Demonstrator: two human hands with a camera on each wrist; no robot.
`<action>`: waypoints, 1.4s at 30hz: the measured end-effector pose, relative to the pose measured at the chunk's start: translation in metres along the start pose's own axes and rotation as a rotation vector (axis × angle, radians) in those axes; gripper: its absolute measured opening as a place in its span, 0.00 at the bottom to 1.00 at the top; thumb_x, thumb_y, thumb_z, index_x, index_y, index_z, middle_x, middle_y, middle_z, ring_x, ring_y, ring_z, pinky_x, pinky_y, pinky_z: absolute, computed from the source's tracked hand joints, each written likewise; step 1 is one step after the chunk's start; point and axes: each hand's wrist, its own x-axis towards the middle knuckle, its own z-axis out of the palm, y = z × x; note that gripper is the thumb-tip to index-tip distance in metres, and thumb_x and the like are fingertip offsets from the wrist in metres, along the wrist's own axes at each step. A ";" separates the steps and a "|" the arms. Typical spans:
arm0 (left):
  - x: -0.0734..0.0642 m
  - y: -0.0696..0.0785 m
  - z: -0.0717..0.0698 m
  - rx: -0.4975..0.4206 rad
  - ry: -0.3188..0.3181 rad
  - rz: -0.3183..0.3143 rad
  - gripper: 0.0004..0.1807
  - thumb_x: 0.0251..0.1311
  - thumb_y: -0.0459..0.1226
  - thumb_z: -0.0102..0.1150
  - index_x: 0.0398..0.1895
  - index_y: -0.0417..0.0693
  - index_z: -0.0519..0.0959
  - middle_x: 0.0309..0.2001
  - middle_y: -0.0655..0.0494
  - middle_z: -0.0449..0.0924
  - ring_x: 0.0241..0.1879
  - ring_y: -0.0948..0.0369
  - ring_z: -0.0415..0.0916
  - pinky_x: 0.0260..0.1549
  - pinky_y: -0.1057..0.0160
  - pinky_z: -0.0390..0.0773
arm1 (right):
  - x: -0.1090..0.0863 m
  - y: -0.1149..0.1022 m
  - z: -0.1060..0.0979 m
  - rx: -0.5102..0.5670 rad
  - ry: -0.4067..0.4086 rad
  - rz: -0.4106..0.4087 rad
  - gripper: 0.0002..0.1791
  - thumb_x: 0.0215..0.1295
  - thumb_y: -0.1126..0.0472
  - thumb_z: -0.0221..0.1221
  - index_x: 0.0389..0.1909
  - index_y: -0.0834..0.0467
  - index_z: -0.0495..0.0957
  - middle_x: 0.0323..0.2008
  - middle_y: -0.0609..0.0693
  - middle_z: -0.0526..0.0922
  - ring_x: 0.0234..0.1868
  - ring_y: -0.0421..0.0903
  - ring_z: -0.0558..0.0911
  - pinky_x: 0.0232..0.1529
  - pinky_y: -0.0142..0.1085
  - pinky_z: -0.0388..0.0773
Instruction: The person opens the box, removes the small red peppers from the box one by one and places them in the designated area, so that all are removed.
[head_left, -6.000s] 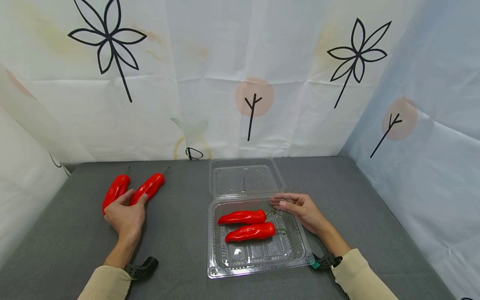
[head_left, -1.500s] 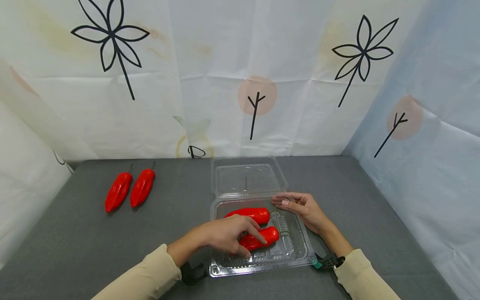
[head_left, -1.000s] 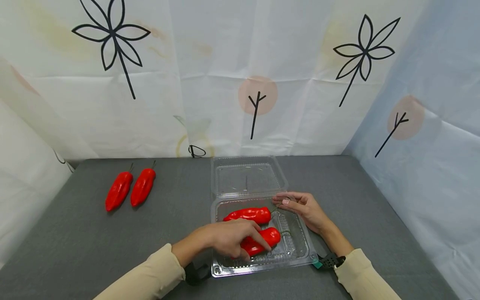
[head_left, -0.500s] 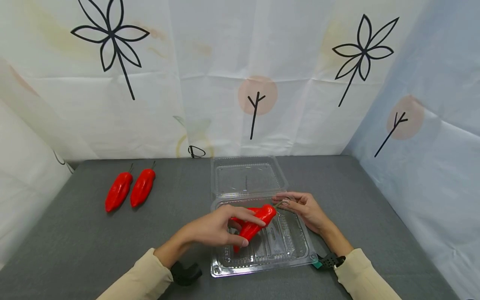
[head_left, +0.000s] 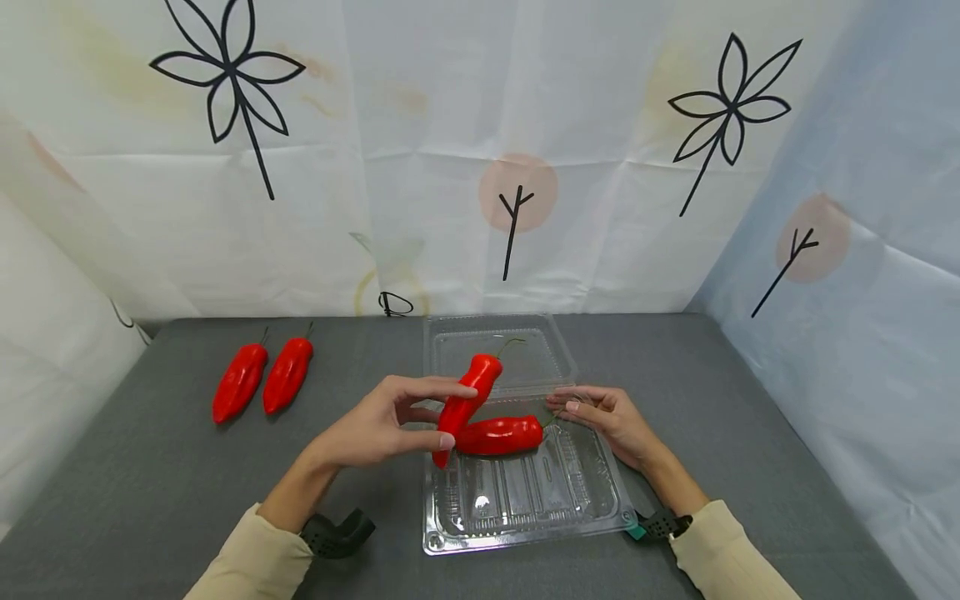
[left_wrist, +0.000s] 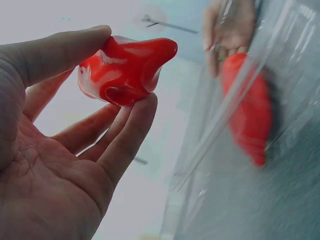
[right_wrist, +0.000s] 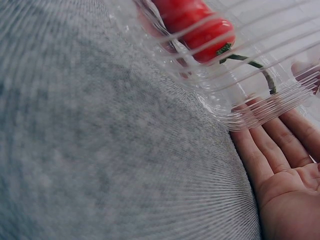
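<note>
My left hand (head_left: 375, 425) pinches a long red pepper (head_left: 474, 383) between thumb and fingers, tilted with its green stem up. In the left wrist view the held pepper (left_wrist: 127, 70) shows its pointed end towards the camera. It is raised above the left side of an open clear plastic clamshell container (head_left: 525, 500). Inside lies a second red pepper (head_left: 501, 436), its stem towards the right. My right hand (head_left: 611, 421) holds the container's back right corner, thumb over the rim. In the right wrist view, the right hand's fingers (right_wrist: 285, 137) lie extended against the outside of that corner.
Two more red peppers (head_left: 240, 383) (head_left: 288, 375) lie side by side on the grey tabletop (head_left: 150, 500) at the left. The container's lid (head_left: 450, 342) is folded back flat behind it. White printed cloth (head_left: 420, 125) hangs behind the table and at both sides.
My left hand came from the left peppers to the container, took the front pepper there and lifted it up and left, over the other one. My right hand has stayed at the corner.
</note>
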 end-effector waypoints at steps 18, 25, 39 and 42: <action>-0.032 -0.026 -0.060 0.013 0.329 -0.098 0.31 0.61 0.27 0.66 0.69 0.40 0.73 0.65 0.47 0.74 0.60 0.49 0.73 0.48 0.57 0.83 | -0.001 -0.001 0.001 -0.009 0.010 0.009 0.22 0.75 0.68 0.54 0.62 0.80 0.69 0.57 0.68 0.80 0.59 0.51 0.82 0.59 0.40 0.78; -0.038 -0.044 -0.072 0.043 0.408 -0.199 0.31 0.65 0.33 0.65 0.72 0.45 0.71 0.71 0.45 0.67 0.68 0.47 0.64 0.52 0.65 0.79 | 0.000 -0.001 0.001 -0.010 0.012 0.005 0.21 0.75 0.68 0.54 0.61 0.80 0.70 0.57 0.64 0.82 0.58 0.51 0.82 0.59 0.40 0.78; -0.050 -0.065 -0.088 0.115 0.554 -0.529 0.34 0.68 0.34 0.62 0.76 0.49 0.66 0.74 0.34 0.59 0.70 0.38 0.58 0.58 0.45 0.74 | 0.000 0.000 0.000 -0.008 0.006 0.008 0.21 0.76 0.68 0.53 0.62 0.80 0.70 0.57 0.62 0.82 0.59 0.50 0.82 0.59 0.40 0.78; -0.050 -0.065 -0.089 0.123 0.553 -0.558 0.34 0.68 0.34 0.61 0.77 0.49 0.65 0.75 0.33 0.57 0.71 0.38 0.56 0.60 0.42 0.72 | 0.000 0.000 0.000 -0.007 0.006 0.009 0.21 0.76 0.68 0.53 0.62 0.80 0.70 0.57 0.63 0.82 0.59 0.50 0.82 0.59 0.40 0.78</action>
